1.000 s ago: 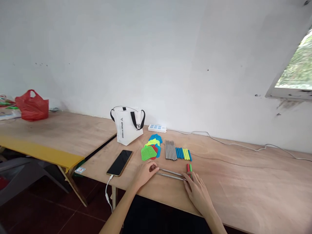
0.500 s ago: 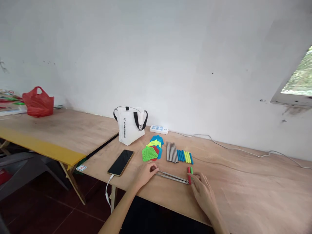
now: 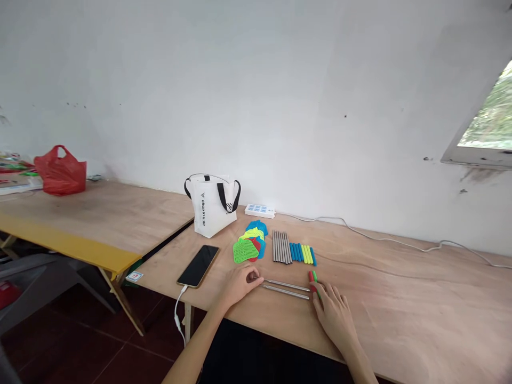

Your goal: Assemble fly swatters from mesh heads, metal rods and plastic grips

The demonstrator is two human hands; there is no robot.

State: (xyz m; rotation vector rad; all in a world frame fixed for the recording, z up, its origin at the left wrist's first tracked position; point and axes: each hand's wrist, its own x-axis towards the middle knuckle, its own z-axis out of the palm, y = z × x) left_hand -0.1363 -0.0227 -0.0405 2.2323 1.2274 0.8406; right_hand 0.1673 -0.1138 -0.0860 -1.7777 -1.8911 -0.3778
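Two thin metal rods point(image 3: 286, 288) lie side by side near the front edge of the plywood table point(image 3: 400, 314). My left hand point(image 3: 238, 284) rests at their left ends, fingers curled and pinching a rod tip. At the right ends my right hand point(image 3: 334, 313) lies on the table, its fingers touching a red stick and a green stick point(image 3: 312, 277). Behind them sit a row of grey metal rods point(image 3: 280, 247), a row of blue and yellow-green sticks point(image 3: 303, 253), and a pile of coloured mesh pieces point(image 3: 250, 245).
A black phone point(image 3: 198, 265) on a white cable lies left of my left hand. A white tote bag point(image 3: 213, 205) and a power strip point(image 3: 260, 210) stand by the wall. A second table point(image 3: 80, 218) with a red plastic bag point(image 3: 61, 170) is at the left.
My right hand has slid slightly right along the rods' ends toward the red and green sticks. The view has shifted a little. My left hand stays at the left ends.
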